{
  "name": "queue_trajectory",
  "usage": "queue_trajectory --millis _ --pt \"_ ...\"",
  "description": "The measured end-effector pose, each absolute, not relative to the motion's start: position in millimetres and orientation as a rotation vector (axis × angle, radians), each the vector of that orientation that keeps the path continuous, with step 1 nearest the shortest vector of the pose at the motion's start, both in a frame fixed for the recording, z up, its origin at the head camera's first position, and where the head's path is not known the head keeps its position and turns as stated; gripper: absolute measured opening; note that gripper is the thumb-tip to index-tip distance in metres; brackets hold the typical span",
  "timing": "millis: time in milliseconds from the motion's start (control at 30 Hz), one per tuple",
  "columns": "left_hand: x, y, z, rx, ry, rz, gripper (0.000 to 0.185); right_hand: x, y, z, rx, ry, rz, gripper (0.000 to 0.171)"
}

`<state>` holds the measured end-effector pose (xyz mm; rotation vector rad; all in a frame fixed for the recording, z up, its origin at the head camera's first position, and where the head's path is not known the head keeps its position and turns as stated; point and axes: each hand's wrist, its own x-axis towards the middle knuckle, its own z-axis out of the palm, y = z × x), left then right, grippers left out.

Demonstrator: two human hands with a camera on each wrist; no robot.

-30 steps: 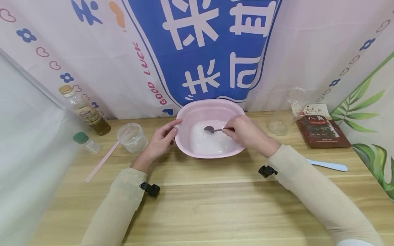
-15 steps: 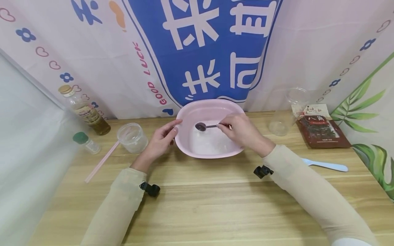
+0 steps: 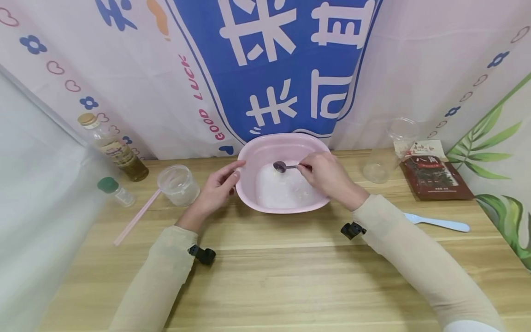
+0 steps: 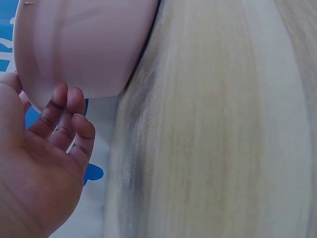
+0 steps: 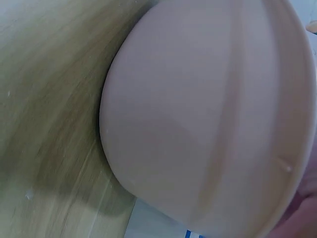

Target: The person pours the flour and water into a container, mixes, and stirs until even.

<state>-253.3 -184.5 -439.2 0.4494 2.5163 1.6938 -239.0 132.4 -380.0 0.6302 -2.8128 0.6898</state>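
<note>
A pink basin (image 3: 253, 159) with white liquid in it stands on the wooden table (image 3: 265, 272) by the back wall. My right hand (image 3: 325, 175) pinches the handle of a metal spoon (image 3: 282, 166), whose bowl hangs over the liquid at the back of the basin. My left hand (image 3: 217, 186) rests against the basin's left outer wall (image 4: 84, 49) with fingers (image 4: 67, 119) relaxed and nearly straight. The right wrist view shows only the basin's outer side (image 5: 198, 114).
At the left stand a small clear cup (image 3: 178, 184), a pink straw (image 3: 137, 217), a green-capped vial (image 3: 114, 191) and a bottle of amber liquid (image 3: 114, 150). To the right are a tall clear cup (image 3: 387, 150), a dark red packet (image 3: 435, 177) and a pale blue spatula (image 3: 439, 223).
The spoon has swung left and then back towards the far side of the basin, with my right hand following. The left hand has stayed on the basin's side.
</note>
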Motion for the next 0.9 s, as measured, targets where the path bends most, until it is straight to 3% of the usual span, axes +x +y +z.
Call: queue_trajectory --millis 300,533,733,900 --pt "-252 -186 -439 0.449 2.51 1.694 0.041 -236 124 -386 0.859 -2.747 0.739 0.017" --pt "-253 -186 -438 0.459 2.51 1.704 0.041 -234 123 -382 0.84 -2.725 0.711 0.016" --pt "-253 -186 -438 0.453 2.5 1.707 0.041 -234 126 -385 1.041 -2.719 0.677 0.013" --pt "-253 -185 -438 0.453 2.501 1.702 0.041 -236 134 -381 0.94 -2.748 0.622 0.016"
